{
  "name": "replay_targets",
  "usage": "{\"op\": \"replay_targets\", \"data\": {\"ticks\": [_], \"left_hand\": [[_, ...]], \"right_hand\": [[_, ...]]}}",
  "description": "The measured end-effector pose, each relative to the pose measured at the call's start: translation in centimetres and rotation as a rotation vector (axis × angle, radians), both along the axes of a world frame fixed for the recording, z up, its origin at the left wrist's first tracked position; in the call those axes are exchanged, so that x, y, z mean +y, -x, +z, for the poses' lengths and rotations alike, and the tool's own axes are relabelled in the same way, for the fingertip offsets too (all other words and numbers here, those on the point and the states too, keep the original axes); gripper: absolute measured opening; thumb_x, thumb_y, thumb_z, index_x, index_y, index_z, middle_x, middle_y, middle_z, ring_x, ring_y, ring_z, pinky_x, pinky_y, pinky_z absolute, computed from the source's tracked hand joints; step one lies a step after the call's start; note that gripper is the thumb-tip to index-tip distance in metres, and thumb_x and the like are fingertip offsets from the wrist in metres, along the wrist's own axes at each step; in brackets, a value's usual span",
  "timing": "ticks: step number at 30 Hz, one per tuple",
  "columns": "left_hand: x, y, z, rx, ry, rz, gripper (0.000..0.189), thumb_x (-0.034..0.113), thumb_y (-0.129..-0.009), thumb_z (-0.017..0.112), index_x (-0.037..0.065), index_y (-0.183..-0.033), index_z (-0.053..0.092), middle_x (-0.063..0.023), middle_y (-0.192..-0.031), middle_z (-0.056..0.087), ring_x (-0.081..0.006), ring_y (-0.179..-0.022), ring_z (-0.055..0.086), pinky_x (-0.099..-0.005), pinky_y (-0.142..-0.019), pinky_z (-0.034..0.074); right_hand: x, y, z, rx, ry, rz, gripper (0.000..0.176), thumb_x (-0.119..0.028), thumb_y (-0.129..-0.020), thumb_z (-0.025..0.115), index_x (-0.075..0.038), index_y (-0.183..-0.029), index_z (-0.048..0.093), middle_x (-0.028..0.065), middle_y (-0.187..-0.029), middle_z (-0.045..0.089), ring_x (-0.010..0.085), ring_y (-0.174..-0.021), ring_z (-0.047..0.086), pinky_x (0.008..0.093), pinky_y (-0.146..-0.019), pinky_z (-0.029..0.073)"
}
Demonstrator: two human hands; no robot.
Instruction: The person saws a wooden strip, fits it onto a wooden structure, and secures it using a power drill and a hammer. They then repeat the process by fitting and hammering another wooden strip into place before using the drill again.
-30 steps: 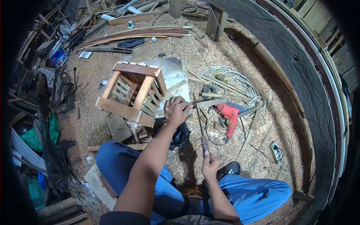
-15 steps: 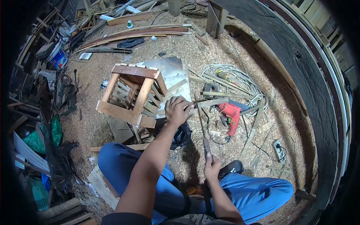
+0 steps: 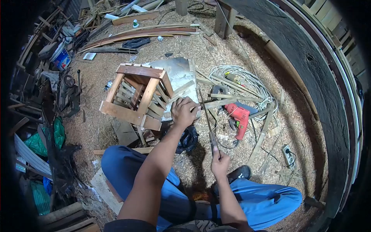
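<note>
My right hand (image 3: 220,166) grips the handle of a handsaw (image 3: 208,127), seen nearly edge-on with its blade pointing away from me. The blade crosses a thin wooden strip (image 3: 221,103) just right of my left hand (image 3: 184,112). That left hand presses down on the strip with bent fingers, its thumb side close to the blade. Left of it stands a small slatted wooden frame (image 3: 147,98), like a stool or crate. A pale flat board (image 3: 179,79) lies behind my hand.
A red power drill (image 3: 239,118) lies on the sawdust-covered ground, right of the saw. Beyond it are a coiled white cable (image 3: 261,87) and loose wood strips. A power socket (image 3: 288,155) sits farther right. A large dark beam (image 3: 305,58) curves along the right side.
My right hand has moved forward a little, and the saw blade now reaches farther past the strip. The left hand stays in place on the strip.
</note>
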State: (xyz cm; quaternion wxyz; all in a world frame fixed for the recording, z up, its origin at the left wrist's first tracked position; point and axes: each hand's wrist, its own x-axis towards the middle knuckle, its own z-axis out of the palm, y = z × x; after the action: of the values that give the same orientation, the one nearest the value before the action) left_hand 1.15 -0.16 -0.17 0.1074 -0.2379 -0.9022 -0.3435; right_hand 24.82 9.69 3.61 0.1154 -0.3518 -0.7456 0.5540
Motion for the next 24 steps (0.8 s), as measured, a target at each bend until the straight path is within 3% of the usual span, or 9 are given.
{"op": "replay_targets", "data": {"ticks": [7,10,12,13,14,16,20,22,24], "left_hand": [[0.8,-0.1,0.5,0.059,-0.027,0.047,0.01,0.026,-0.087,0.076,0.016,-0.087,0.077,-0.0031,-0.085,0.065,-0.0284,-0.092,0.062,-0.0417,-0.086,0.045],[1.6,0.8,0.8,0.072,0.045,0.111,0.018,0.026,-0.09,0.072,0.011,-0.081,0.075,-0.0084,-0.079,0.067,-0.0326,-0.084,0.065,-0.0448,-0.079,0.049],[1.8,2.6,0.9,0.032,0.281,0.148,0.028,0.03,-0.095,0.065,0.008,-0.082,0.076,-0.013,-0.083,0.072,-0.033,-0.086,0.069,-0.0472,-0.082,0.052],[1.8,3.1,0.7,-0.02,0.242,0.169,0.033,0.03,-0.097,0.063,0.005,-0.08,0.076,-0.0148,-0.085,0.073,-0.0339,-0.083,0.07,-0.0476,-0.08,0.056],[1.7,3.3,0.1,-0.024,0.244,0.169,0.033,0.03,-0.097,0.063,0.005,-0.08,0.076,-0.0148,-0.085,0.073,-0.0339,-0.083,0.07,-0.0476,-0.08,0.056],[1.6,3.6,-1.1,0.251,0.128,0.178,0.035,0.028,-0.095,0.066,0.005,-0.07,0.07,-0.0145,-0.074,0.069,-0.037,-0.068,0.068,-0.0487,-0.067,0.055],[1.9,2.6,-1.1,0.199,0.123,0.144,0.034,0.029,-0.095,0.067,0.007,-0.07,0.071,-0.0129,-0.072,0.068,-0.0356,-0.066,0.068,-0.0478,-0.064,0.055],[1.6,2.3,-1.0,0.173,0.154,0.063,0.028,0.028,-0.096,0.064,0.009,-0.079,0.075,-0.0096,-0.076,0.069,-0.0335,-0.072,0.07,-0.0481,-0.07,0.057],[1.8,2.3,-1.1,0.15,0.196,0.106,0.029,0.029,-0.096,0.064,0.009,-0.078,0.075,-0.0099,-0.076,0.069,-0.0338,-0.071,0.071,-0.0482,-0.069,0.057]], "right_hand": [[0.5,2.4,0.2,0.009,-0.089,0.03,0.055,-0.031,-0.103,0.062,0.005,-0.062,0.053,0.0052,-0.051,0.041,0.0123,-0.052,0.038,0.0402,-0.048,0.031],[0.4,2.3,0.0,0.018,-0.102,0.03,0.054,-0.03,-0.102,0.063,0.005,-0.062,0.054,0.0075,-0.051,0.043,0.0128,-0.05,0.039,0.04,-0.048,0.032],[0.4,2.4,-0.4,-0.001,-0.103,0.038,0.054,-0.03,-0.102,0.063,0.005,-0.062,0.054,0.0072,-0.05,0.042,0.0129,-0.049,0.038,0.0405,-0.047,0.031],[0.4,2.4,-0.6,-0.003,-0.101,0.04,0.054,-0.03,-0.102,0.063,0.005,-0.062,0.054,0.0072,-0.05,0.042,0.0129,-0.049,0.038,0.0405,-0.047,0.031],[0.4,2.3,-0.8,0.014,-0.099,0.046,0.054,-0.03,-0.102,0.063,0.005,-0.062,0.054,0.007,-0.05,0.042,0.013,-0.049,0.038,0.0405,-0.047,0.031],[0.3,2.4,-1.1,0.026,-0.093,0.045,0.053,-0.029,-0.102,0.063,0.005,-0.062,0.054,0.0069,-0.05,0.042,0.013,-0.048,0.038,0.0406,-0.047,0.03],[0.2,2.1,-1.7,0.013,-0.078,0.051,0.051,-0.027,-0.103,0.063,0.004,-0.063,0.055,0.0058,-0.051,0.043,0.0121,-0.049,0.04,0.0389,-0.047,0.03],[0.3,1.9,-1.8,0.003,-0.058,0.064,0.05,-0.027,-0.103,0.062,0.003,-0.064,0.055,0.0052,-0.051,0.045,0.0117,-0.05,0.041,0.0382,-0.047,0.03],[0.1,1.7,-1.3,0.008,0.059,0.005,0.05,-0.028,-0.104,0.061,0.003,-0.065,0.056,0.0025,-0.052,0.046,0.0101,-0.051,0.04,0.0369,-0.047,0.03]]}}
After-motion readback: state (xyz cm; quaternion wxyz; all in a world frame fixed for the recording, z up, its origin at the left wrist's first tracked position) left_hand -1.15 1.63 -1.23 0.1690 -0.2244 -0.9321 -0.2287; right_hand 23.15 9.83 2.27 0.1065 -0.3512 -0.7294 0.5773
